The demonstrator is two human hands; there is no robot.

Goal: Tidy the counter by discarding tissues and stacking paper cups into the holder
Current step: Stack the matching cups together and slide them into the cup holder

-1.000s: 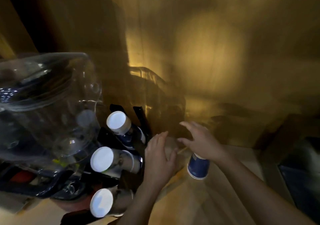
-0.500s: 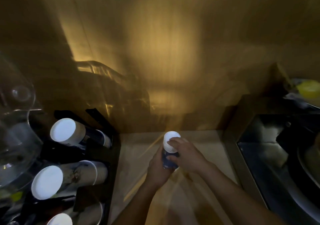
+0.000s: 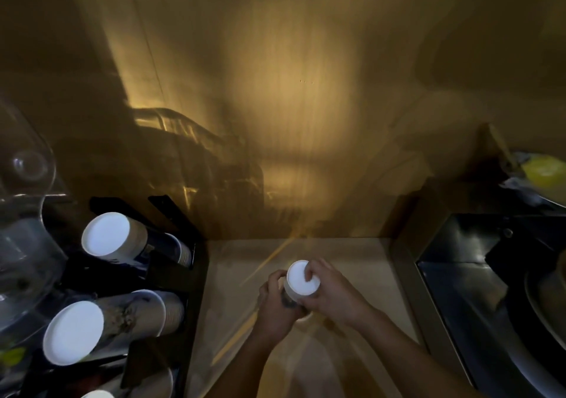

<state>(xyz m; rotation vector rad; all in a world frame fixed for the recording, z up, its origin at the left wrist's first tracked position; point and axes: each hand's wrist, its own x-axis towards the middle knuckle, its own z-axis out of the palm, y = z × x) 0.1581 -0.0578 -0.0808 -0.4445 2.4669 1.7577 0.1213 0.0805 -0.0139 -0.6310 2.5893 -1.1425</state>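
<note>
No legible text, brand, number or sign is found. A dark printed pattern is carried by the white paper cups (image 3: pixel 128 321) at 8 o'clock, but it is too blurred to be read.

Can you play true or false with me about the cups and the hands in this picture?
1. Both hands hold one paper cup. True: the left hand and right hand each have a grip on the paper cup.
2. The held cup shows its open mouth to the camera. False: its closed white bottom faces up.
3. The black cup holder is on the person's right. False: it stands to the left of the hands.
4. The holder already has cups in it. True: the upper stack and the lower stack lie in it on their sides.
5. The held cup is inside the sink. False: it is over the beige counter; the sink is off to the right.
</note>
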